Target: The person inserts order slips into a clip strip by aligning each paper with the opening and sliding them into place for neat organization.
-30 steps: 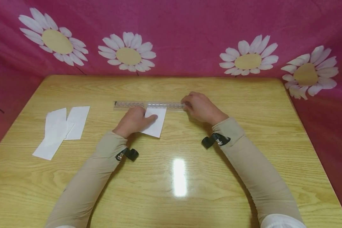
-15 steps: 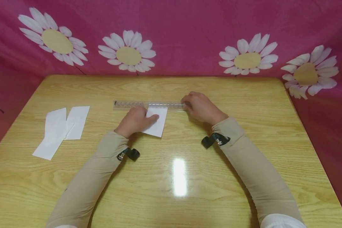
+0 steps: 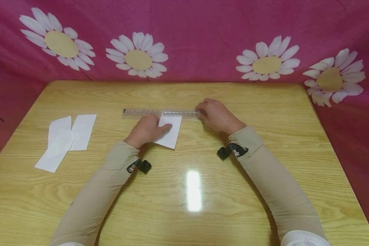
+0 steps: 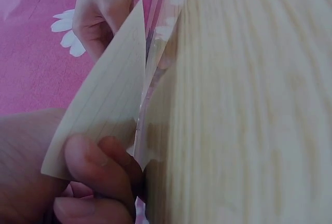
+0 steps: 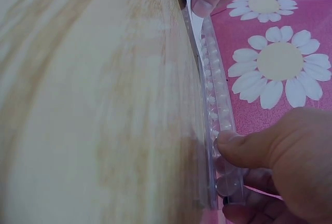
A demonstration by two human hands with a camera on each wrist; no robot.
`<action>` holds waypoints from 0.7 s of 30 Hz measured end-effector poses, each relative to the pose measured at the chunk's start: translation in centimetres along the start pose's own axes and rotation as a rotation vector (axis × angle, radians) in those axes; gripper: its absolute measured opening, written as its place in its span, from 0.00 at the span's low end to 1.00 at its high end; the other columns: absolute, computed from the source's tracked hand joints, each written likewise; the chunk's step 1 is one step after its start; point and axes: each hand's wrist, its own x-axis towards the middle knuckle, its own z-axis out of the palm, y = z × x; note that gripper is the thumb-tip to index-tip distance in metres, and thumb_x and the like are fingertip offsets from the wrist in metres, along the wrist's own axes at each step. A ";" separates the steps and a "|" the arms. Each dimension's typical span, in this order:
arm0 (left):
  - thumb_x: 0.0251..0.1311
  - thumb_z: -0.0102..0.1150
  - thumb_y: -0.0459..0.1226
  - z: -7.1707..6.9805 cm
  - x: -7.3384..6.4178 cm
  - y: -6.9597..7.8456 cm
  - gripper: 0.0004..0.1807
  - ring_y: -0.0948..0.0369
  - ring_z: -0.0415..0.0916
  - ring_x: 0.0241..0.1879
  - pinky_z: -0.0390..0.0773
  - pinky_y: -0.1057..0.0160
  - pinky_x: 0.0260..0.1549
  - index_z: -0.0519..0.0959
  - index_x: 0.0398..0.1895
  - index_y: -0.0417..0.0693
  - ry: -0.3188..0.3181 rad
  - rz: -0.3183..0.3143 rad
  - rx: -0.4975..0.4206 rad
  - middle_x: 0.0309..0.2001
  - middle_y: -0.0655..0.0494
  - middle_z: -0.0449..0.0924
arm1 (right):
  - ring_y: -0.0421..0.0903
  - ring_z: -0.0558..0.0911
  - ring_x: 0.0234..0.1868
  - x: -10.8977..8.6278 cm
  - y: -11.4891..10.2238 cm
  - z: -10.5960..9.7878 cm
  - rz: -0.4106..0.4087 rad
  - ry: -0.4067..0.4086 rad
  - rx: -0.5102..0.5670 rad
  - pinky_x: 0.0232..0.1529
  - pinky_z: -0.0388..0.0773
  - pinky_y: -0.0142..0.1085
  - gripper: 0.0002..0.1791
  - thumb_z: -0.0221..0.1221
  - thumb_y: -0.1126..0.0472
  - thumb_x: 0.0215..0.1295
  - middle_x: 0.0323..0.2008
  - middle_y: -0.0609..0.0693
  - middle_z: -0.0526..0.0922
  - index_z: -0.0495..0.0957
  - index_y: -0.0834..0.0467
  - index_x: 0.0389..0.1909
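Observation:
In the head view my left hand (image 3: 147,130) pinches a small white sheet of paper (image 3: 170,138), thumb on top. The left wrist view shows curled fingers (image 4: 96,167) under the paper (image 4: 104,97), whose underside has faint lines. The paper's far edge meets a long clear plastic strip (image 3: 139,112), and white shows through it there. My right hand (image 3: 217,117) holds the strip's right end. In the right wrist view, its thumb (image 5: 244,147) lies over the strip (image 5: 212,86), which bears rows of small round shapes; the other fingers are partly hidden behind it.
Two white paper pieces (image 3: 59,138) (image 3: 85,128) lie at the left of the wooden table (image 3: 184,191), partly overlapping. A pink cloth with daisies (image 3: 200,41) hangs behind the table's far edge. Black camera mounts (image 3: 144,166) (image 3: 224,153) stick out from both wrists.
My left hand and its paper have shifted slightly to the right along the strip. The right hand and the strip stay in place.

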 end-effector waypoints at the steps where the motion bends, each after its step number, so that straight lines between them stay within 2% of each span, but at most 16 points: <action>1: 0.71 0.57 0.55 0.0 0.0 0.0 0.26 0.60 0.65 0.21 0.69 0.63 0.23 0.67 0.18 0.50 -0.002 -0.001 0.000 0.20 0.57 0.64 | 0.57 0.81 0.55 0.0 0.0 0.0 -0.001 0.000 -0.001 0.65 0.75 0.51 0.17 0.56 0.62 0.76 0.52 0.61 0.84 0.80 0.63 0.61; 12: 0.71 0.57 0.55 0.1 0.2 0.4 0.26 0.60 0.64 0.22 0.69 0.62 0.24 0.67 0.20 0.49 -0.024 -0.018 0.002 0.21 0.57 0.62 | 0.56 0.81 0.54 -0.1 -0.1 0.0 0.005 0.002 0.000 0.64 0.75 0.50 0.17 0.56 0.61 0.76 0.52 0.60 0.84 0.80 0.63 0.60; 21: 0.71 0.56 0.55 0.3 0.2 0.6 0.25 0.58 0.67 0.24 0.70 0.61 0.26 0.73 0.25 0.46 -0.022 -0.014 0.013 0.23 0.55 0.66 | 0.56 0.81 0.52 -0.1 0.0 0.0 0.002 0.004 -0.009 0.62 0.76 0.50 0.17 0.56 0.61 0.76 0.50 0.60 0.84 0.81 0.63 0.60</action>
